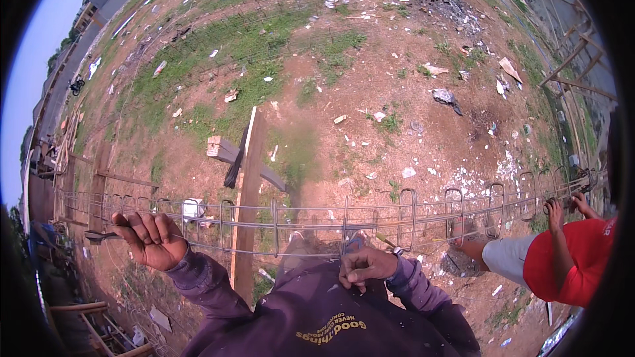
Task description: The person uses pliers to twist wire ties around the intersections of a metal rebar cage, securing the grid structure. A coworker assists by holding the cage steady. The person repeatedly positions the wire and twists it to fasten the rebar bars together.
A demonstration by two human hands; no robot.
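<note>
From the head view, the left hand (151, 238) curls shut around a dark tool (99, 235), its fingers resting on the long rebar cage (311, 215). The right hand (366, 266) pinches closed on a stirrup (345, 225) of that cage, just above its fingertips. A co-worker's hand (554, 215) grips the cage's far right end.

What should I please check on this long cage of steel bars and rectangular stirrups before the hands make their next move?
1. Left hand has a firm grip on the dark metal hook tool: ok, fingers closed round it.
2. Right hand is at the long steel rebar cage: ok, fingertips pinched at a stirrup by the bar.
3. Tie wire in the right fingers: cannot tell, too small.
4. Co-worker's hand on the cage's far right end: not ok if the cage shifts.
5. Wooden plank under the cage: ok, lying crosswise beneath the bars.
</note>
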